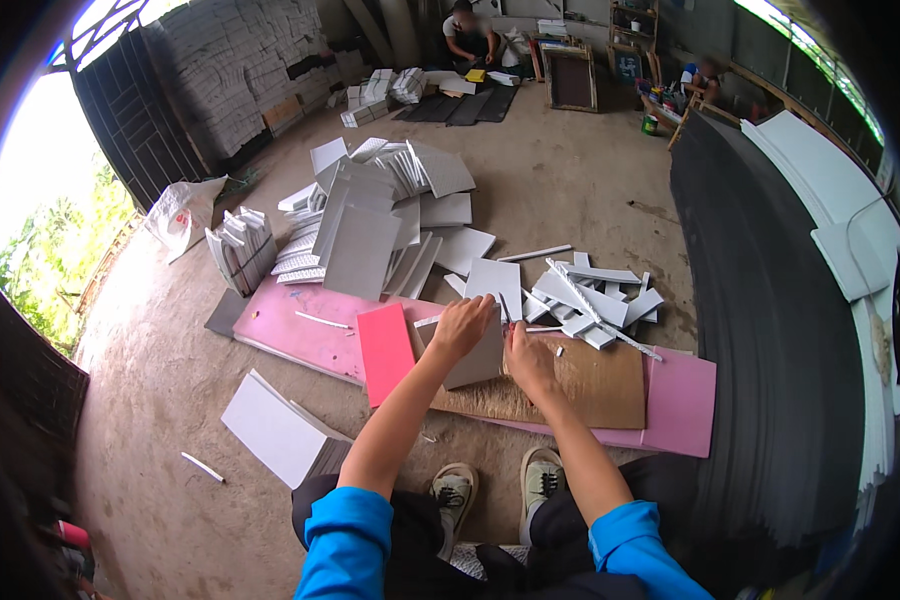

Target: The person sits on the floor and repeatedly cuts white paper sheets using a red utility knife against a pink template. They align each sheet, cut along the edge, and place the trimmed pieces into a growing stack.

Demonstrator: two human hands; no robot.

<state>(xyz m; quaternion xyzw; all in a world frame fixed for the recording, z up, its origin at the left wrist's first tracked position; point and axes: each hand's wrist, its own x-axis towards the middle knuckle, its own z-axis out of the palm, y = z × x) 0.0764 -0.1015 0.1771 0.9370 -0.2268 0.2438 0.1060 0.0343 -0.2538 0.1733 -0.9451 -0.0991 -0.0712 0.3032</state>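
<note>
My left hand is closed on the upper edge of a light grey foam-like panel, which stands tilted in front of me. Close beside it, my right hand is wrapped round what looks like a pair of scissors, its dark blades pointing up at the panel's top right corner. Fingers hide most of the handles. A bright pink-red sheet lies left of the panel. Beneath both hands is a worn brown board on top of a long pink board.
A big heap of grey panels rises beyond the pink board. White offcut strips are piled at right. Another panel stack sits near my left leg. A large dark sheet covers the right side. Two people work at the back.
</note>
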